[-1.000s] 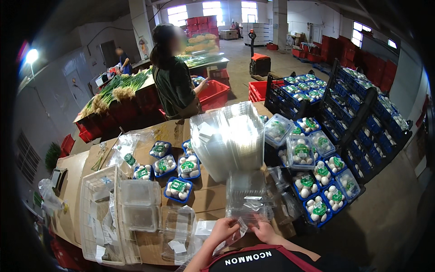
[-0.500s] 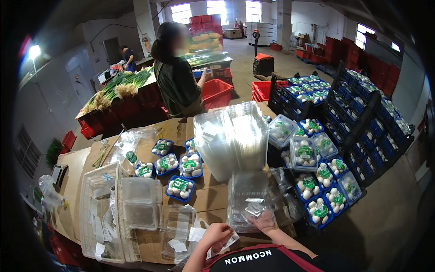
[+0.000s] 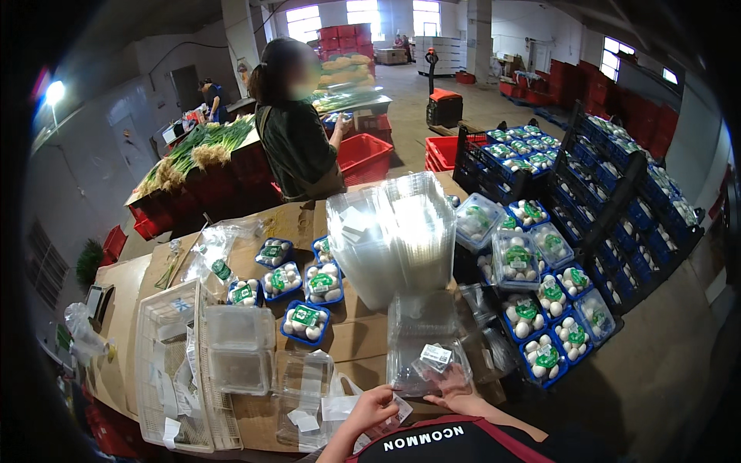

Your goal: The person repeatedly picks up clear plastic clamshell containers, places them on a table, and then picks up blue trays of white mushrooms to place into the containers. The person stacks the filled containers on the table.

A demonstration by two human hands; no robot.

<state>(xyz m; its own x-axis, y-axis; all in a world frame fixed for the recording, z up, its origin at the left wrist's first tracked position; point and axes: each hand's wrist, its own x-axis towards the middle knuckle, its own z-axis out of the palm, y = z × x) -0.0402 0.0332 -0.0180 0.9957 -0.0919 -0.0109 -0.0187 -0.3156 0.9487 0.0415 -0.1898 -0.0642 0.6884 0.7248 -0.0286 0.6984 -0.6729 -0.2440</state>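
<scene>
A table (image 3: 359,336) with brown cardboard over it bears everything here; at its left a white basket (image 3: 202,363) stands lengthwise, with a clear tray (image 3: 239,328) just beside its right side; nearer the front edge lie clear packaging (image 3: 292,370) and paper (image 3: 340,407); behind, six mushroom packs (image 3: 305,322) sit in a loose group, one partly hidden by a tall stack of tubs (image 3: 390,247); a crumpled bag (image 3: 224,243) and thin stalks (image 3: 170,266) lie toward the far left; a clear box (image 3: 421,312) lies in front of the tubs
</scene>
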